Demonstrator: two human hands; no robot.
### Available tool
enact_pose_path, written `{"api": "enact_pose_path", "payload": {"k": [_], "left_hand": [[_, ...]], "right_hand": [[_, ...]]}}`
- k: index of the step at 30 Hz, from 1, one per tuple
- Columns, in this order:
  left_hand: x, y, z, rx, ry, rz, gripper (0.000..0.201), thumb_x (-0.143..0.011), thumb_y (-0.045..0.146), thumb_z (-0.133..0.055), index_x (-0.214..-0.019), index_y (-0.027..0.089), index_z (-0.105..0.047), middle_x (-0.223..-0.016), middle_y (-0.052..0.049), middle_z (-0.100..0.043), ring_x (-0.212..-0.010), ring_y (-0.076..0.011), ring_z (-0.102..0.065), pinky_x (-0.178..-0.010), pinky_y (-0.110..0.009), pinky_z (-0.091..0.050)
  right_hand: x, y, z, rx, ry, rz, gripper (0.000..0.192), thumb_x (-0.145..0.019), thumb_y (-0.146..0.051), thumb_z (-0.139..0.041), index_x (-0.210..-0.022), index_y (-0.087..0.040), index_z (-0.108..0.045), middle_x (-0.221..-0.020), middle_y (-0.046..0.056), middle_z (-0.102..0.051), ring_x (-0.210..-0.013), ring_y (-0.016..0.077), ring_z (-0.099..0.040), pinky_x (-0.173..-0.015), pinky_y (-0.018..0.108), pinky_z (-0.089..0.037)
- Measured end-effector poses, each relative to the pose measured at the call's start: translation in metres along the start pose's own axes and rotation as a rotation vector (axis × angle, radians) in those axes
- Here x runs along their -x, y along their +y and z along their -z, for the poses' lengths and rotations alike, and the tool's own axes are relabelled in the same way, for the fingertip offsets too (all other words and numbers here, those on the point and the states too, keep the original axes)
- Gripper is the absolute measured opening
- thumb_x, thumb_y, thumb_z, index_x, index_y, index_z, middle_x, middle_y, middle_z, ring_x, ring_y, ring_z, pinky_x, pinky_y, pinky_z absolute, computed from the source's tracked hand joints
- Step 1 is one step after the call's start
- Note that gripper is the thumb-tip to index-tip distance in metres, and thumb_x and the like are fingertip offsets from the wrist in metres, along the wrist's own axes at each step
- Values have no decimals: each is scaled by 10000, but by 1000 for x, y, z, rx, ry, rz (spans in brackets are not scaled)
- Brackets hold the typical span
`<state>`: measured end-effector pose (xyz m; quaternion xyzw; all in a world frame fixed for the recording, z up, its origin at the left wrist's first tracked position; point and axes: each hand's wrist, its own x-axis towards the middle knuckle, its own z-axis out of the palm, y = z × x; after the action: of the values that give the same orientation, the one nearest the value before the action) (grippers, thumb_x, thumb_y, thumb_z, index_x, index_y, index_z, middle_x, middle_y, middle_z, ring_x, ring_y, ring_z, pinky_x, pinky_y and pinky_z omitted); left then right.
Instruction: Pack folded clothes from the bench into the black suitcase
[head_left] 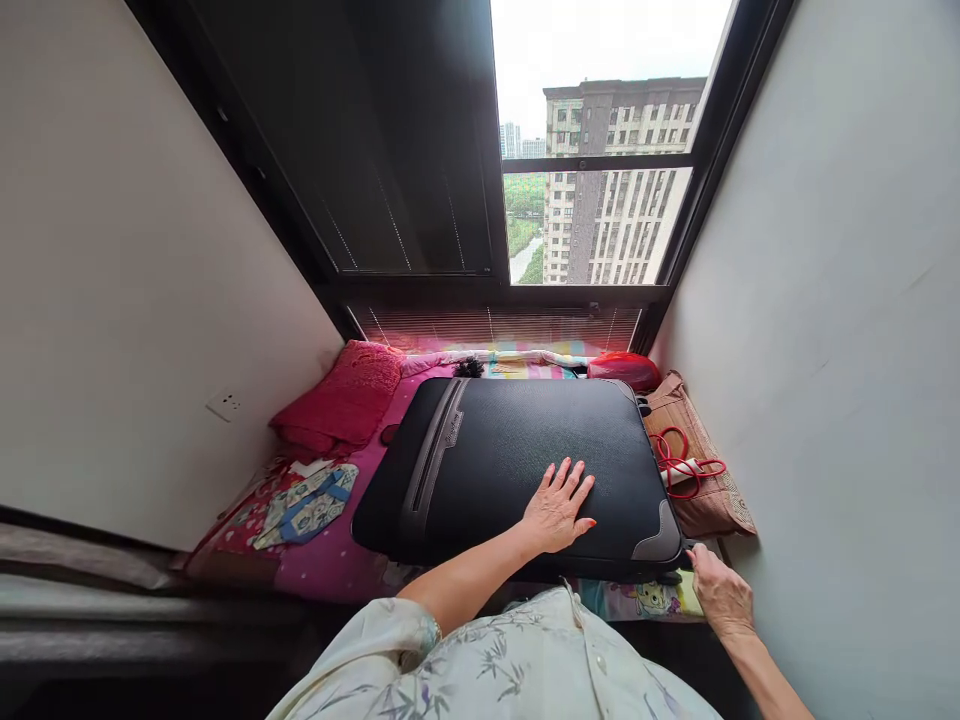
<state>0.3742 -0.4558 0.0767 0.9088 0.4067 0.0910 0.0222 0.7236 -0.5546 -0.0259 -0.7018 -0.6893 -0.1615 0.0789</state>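
Note:
A black suitcase (540, 430) lies flat, its brown zipped front pocket strip (439, 450) toward the left. My left hand (556, 508) rests palm down on its lid with the fingers spread. At the near right corner, beside the grey corner patch (660, 537), my right hand (721, 588) has its fingers closed in a pinch. A small dark bit shows at those fingertips, but what it is I cannot make out. The suitcase looks closed along the edges that show.
Beneath the suitcase is a pink dotted cloth (330, 570) on the window ledge. A red cushion (341, 400) and a folded patterned cloth (309, 505) lie left. On the right are a brown cushion (697, 440), a red cord (679, 485) and a red shiny item (624, 371). Walls flank both sides.

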Motion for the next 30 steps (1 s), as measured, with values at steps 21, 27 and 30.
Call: {"api": "enact_pose_path", "payload": {"k": [21, 27, 30], "left_hand": [[0, -6, -6, 83, -109, -26, 822, -996, 660, -426, -1655, 214, -224, -1738, -150, -51, -1600, -376, -14, -1267, -577, -101], [-2, -11, -25, 57, -105, -18, 887, -956, 664, -497, -1666, 234, -184, -1741, -143, -11, -1597, -392, -29, -1259, -596, -112], [-2, -14, -31, 52, -115, -21, 915, -942, 665, -517, -1669, 234, -167, -1738, -156, 8, -1593, -409, -37, -1251, -616, -119]], "right_hand": [[-213, 12, -35, 48, -342, 146, 303, -1081, -252, -343, -1125, -152, -625, -1032, 139, -752, -885, 215, -753, -617, 264, -405], [-266, 6, -43, 9, -352, 155, 312, -1084, -285, -339, -1104, -145, -617, -1030, 157, -747, -878, 216, -751, -619, 277, -412], [-289, 3, -49, 7, -377, 131, 352, -1092, -291, -299, -1144, -135, -611, -1046, 168, -745, -918, 230, -753, -630, 277, -415]]}}
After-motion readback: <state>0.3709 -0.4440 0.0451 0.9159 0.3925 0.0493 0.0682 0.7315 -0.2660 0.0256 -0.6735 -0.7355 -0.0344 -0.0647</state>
